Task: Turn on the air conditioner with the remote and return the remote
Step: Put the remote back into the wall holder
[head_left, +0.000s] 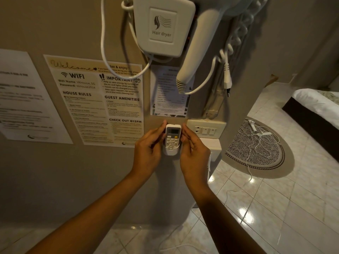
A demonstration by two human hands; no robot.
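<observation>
A white air-conditioner remote [172, 136] with a small grey screen and a yellow button stands upright in a white wall holder [171, 151] on the beige wall. My left hand [149, 152] grips the remote's left edge with thumb and fingertips. My right hand [194, 152] touches its right edge, fingers curled alongside it. The remote's lower end sits inside the holder. No air conditioner is in view.
A wall-mounted hair dryer [165, 26] with a coiled cord hangs above. Printed notices [95, 99] cover the wall to the left. A switch plate [206, 129] sits right of the remote. On the tiled floor lie a round mat [260, 153] with white cables and a bed corner [315, 105].
</observation>
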